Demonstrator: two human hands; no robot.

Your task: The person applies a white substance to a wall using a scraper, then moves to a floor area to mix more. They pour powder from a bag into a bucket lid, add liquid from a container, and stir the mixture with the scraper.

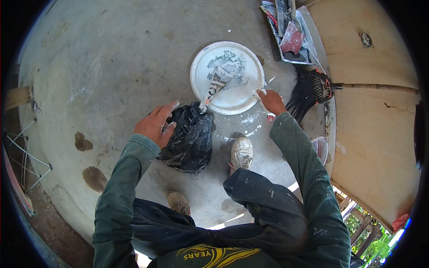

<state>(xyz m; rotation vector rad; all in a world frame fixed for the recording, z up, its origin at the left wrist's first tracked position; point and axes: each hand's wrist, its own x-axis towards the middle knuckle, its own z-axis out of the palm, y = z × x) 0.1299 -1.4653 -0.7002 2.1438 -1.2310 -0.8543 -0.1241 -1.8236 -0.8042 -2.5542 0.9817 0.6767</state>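
My left hand [157,124] is at the upper left edge of a crumpled black plastic bag [190,142], its fingers apart and smeared with white. My right hand [271,101] is closed at the lower right rim of a round white lid [251,91], pinching something small and whitish that I cannot make out. Grey smears mark the lid's middle. A paint-caked putty knife [216,88] lies across the lid, with its handle end over the rim beside the bag.
A tray [308,56] with tools and a reddish piece stands at the upper right. Below it lies a black-bristled broom [313,87] against a tan panel [371,129]. My shoes [241,154] are on the concrete floor below the lid. A clear container [320,148] sits at the right.
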